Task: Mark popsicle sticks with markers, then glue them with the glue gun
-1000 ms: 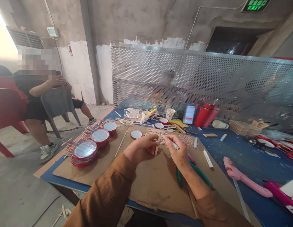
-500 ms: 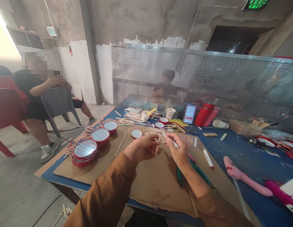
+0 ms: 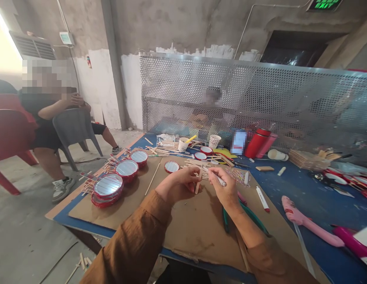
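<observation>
Head view: at centre frame, the left hand (image 3: pixel 179 184) pinches a wooden craft stick (image 3: pixel 198 182) steady above the cardboard sheet (image 3: pixel 195 240), while the right hand (image 3: pixel 225 187), just apart, grips a white marker (image 3: pixel 220 180) pen-fashion, tip toward the stick.

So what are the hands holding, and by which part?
The left hand holds a wooden craft stick by its middle; the right hand pinches a white pen along its barrel.

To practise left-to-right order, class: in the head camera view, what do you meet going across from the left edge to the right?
Red chair, grey chair, red-rimmed mirrors, left hand, wooden stick, right hand holding a white pen, red-capped marker, pink strip.
</observation>
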Motion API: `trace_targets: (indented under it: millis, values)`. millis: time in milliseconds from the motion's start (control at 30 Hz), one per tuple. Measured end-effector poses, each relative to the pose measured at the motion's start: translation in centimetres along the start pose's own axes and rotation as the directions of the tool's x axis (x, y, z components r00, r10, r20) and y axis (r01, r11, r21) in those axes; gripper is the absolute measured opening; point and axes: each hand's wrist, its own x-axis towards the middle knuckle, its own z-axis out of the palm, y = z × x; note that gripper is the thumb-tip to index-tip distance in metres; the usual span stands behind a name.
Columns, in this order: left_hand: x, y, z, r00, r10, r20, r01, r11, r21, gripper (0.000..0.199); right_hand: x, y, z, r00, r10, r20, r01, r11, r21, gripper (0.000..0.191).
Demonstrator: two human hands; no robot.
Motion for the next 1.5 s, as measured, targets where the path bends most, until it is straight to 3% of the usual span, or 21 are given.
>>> trace_targets:
  millis: [900,1500]
  values:
    - [0.13,-0.07,-0.08,1.0,-0.012,0.005,0.012,1.0,0.002,0.035,0.14,-0.16,0.12,1.0,-0.018,0.008,0.018,1.0,0.014,0.025]
    - [-0.31,0.22,0.39,1.0,0.001,-0.019,-0.002,0.999,-0.048,0.028,-0.03,-0.7,0.01,0.999,-0.009,0.036,0.008,1.0,0.016,0.026]
